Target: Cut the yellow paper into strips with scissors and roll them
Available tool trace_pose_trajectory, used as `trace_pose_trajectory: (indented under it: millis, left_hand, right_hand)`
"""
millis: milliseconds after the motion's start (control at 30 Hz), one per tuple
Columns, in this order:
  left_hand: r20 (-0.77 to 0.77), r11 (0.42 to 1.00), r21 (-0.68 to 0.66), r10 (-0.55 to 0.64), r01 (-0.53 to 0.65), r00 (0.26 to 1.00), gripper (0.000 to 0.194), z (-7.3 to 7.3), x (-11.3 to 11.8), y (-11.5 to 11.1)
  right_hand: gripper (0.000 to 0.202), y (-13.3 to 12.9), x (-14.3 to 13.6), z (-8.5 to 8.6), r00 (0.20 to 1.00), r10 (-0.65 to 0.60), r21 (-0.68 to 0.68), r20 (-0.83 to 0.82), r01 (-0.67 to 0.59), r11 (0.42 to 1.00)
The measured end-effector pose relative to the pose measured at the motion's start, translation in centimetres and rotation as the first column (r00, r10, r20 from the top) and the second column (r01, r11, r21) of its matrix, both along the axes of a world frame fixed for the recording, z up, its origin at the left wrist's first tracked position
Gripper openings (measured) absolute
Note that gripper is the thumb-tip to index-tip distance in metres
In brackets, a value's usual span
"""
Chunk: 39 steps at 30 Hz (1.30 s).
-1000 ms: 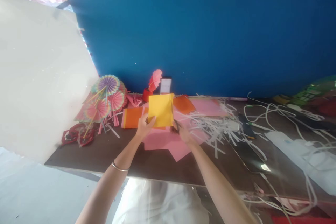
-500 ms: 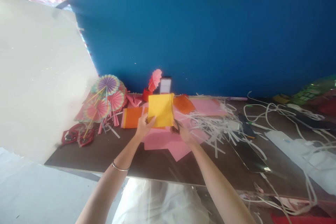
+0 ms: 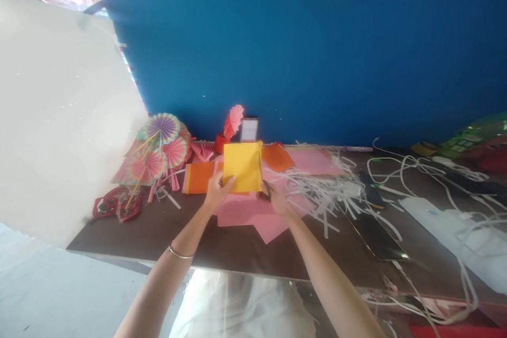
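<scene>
A yellow paper sheet (image 3: 242, 166) is held upright above the table in the middle of the view. My left hand (image 3: 218, 190) grips its lower left corner, thumb on the front. At the lower right edge, my right hand (image 3: 273, 198) is closed around dark-handled scissors (image 3: 266, 189), which lie along the sheet's right edge; their blades are hard to make out. Pink paper sheets (image 3: 253, 214) lie below the yellow one, and orange sheets (image 3: 198, 178) show to its left.
Paper fans (image 3: 162, 129) pile up at the left. A small framed screen (image 3: 249, 129) stands behind. White paper strips (image 3: 325, 190), a black phone (image 3: 380, 237) and white cables (image 3: 420, 169) lie to the right. A blue wall (image 3: 297, 53) rises behind the brown table (image 3: 170, 232).
</scene>
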<state>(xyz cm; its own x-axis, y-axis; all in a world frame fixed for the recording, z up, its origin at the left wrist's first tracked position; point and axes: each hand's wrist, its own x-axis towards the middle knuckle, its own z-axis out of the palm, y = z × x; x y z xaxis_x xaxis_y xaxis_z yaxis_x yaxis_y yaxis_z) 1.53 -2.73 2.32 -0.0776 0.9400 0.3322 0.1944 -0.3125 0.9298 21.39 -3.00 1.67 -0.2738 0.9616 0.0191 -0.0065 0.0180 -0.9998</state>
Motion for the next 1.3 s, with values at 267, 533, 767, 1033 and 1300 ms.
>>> trace_pose_trajectory:
  millis: [267, 533, 767, 1033, 1300]
  left_hand:
    - [-0.014, 1.000, 0.012, -0.010, 0.010, 1.000, 0.031, -0.03, -0.05, -0.02]
    - [-0.002, 0.999, 0.008, -0.044, 0.044, 0.999, 0.029, 0.15, 0.09, -0.15]
    - [-0.016, 0.998, -0.014, -0.063, 0.062, 0.998, 0.027, -0.23, 0.02, 0.13]
    - [-0.021, 0.998, 0.000, -0.066, 0.066, 0.998, 0.027, -0.09, -0.09, 0.03]
    - [-0.046, 0.996, -0.015, -0.091, 0.091, 0.995, 0.025, 0.21, -0.05, -0.07]
  right_hand:
    - [0.041, -0.07, 0.00, 0.28, 1.000, -0.003, -0.009, 0.006, 0.003, 1.000]
    - [0.040, -0.20, 0.04, 0.30, 1.000, 0.014, 0.005, -0.001, -0.014, 1.000]
    - [0.045, 0.02, 0.24, -0.07, 0.999, 0.008, 0.051, 0.038, -0.010, 0.999]
    - [0.044, -0.17, 0.21, 0.45, 1.000, 0.028, 0.030, 0.001, -0.028, 0.999]
    - [0.041, -0.33, 0.21, 0.61, 1.000, -0.015, 0.017, -0.019, 0.015, 1.000]
